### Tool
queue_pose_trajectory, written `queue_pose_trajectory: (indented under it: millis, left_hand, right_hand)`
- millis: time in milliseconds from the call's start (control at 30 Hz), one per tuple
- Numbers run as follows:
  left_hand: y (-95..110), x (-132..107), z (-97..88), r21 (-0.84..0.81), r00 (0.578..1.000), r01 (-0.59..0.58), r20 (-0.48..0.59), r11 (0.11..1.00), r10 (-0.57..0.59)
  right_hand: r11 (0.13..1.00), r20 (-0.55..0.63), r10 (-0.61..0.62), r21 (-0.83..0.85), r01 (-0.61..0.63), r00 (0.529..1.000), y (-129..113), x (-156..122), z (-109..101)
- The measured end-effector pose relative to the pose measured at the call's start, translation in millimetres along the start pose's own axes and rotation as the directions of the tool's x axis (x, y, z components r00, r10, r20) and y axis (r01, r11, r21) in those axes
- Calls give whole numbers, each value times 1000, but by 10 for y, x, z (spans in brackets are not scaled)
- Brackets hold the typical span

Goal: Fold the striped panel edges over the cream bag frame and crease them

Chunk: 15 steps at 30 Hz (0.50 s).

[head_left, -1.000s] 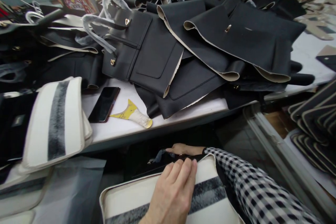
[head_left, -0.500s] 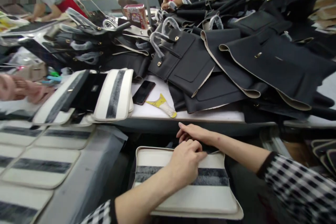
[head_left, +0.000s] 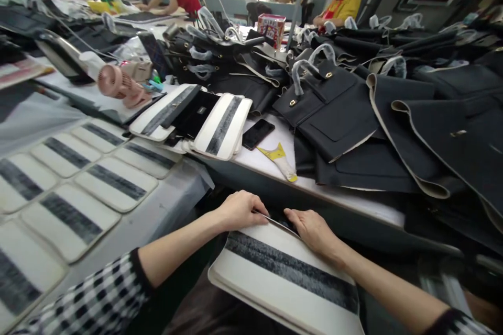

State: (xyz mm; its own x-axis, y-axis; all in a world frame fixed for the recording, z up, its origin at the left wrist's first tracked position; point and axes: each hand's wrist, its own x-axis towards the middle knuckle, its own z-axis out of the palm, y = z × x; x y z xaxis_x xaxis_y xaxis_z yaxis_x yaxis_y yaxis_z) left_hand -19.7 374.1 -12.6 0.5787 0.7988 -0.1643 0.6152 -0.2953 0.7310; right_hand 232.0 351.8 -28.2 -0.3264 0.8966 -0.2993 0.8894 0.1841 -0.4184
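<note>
A stack of white bag panels (head_left: 286, 272), each with rounded corners and the top one with a rough dark stripe, lies slanted across my lap. My left hand (head_left: 244, 210) is closed on the far edge of the panels, with the fingers curled over it. Along that same edge, further right, my right hand (head_left: 316, 230) is closed with the fingers bent over the far side. Its fingertips are partly hidden behind the edge. Between the two hands shows a dark strip whose kind I cannot make out.
More striped white panels (head_left: 113, 183) lie in rows on a grey surface at left. On the table ahead are a phone (head_left: 258, 133), a yellow-and-white cut piece (head_left: 280, 159), a pink fan (head_left: 121, 84) and black leather bags (head_left: 334, 110). Several people work further back.
The view has swung left. My left hand has moved from over the middle of the panels to their far edge, left of my right hand. The stack now lies more tilted.
</note>
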Motion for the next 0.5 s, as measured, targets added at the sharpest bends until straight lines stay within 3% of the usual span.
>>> queue_pose_trajectory:
  millis: [100,167,300,367,500]
  left_hand:
    - [-245,-38,-10,-263,996,-60,42,963,73]
    - [-368,-80,-16,-355,993,-96,34,930,116]
    - [-512,-166,-68,-464,994,-15,86,886,62]
    - [-562,-200,-95,-477,997,1,70,879,37]
    - [-636,-286,-141,-366,996,-85,-2,927,91]
  right_hand:
    - [998,17,11,-69,-10,1000,-96,43,53]
    - [994,33,10,-107,-6,999,-160,75,81]
    - [991,76,6,-136,4,997,-278,145,131]
    - [984,95,-10,-175,26,995,-337,178,161]
    - [965,118,-54,-250,83,992,-496,224,225]
